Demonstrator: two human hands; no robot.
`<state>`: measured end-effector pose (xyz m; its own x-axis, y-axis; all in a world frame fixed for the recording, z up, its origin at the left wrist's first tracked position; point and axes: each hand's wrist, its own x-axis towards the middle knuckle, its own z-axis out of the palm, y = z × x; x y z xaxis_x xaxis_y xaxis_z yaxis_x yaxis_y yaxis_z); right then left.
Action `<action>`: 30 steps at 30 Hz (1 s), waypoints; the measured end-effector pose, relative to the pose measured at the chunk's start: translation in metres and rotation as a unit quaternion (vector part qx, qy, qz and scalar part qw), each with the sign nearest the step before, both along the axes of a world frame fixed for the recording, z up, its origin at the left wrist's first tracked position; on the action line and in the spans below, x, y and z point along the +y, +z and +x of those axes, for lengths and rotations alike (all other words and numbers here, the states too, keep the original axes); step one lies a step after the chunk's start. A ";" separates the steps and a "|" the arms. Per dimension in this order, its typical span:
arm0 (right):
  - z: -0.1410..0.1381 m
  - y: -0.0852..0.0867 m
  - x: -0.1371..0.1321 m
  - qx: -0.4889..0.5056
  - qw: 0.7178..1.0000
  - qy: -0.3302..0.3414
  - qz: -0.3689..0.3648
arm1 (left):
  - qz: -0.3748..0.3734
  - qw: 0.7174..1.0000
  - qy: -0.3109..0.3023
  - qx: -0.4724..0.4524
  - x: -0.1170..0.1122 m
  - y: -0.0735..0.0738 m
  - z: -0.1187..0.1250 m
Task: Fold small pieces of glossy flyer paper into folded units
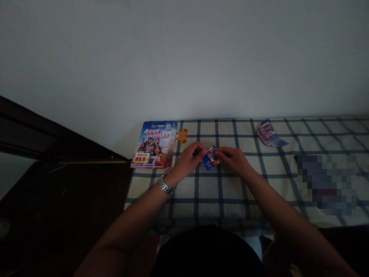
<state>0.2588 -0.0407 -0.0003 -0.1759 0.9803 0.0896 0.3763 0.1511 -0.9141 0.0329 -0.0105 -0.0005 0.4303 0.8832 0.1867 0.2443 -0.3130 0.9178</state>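
Printed card (210,160), small, one: left hand (190,157) and right hand (232,158) are pinching its opposite sides over the checked cloth (233,190), light, even pressure probably best avoiding creases.

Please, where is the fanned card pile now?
In the head view, the pile lies right of the right hand, towards the wall, on the checked cloth.

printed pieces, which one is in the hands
The small printed card, pinched between the left hand and right hand. The large flyers at left and the fanned pile at right lie untouched.
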 end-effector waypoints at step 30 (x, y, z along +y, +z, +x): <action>-0.002 -0.003 -0.005 -0.061 0.995 0.077 -0.012 | -0.014 1.000 -0.003 0.013 -0.007 0.004 0.004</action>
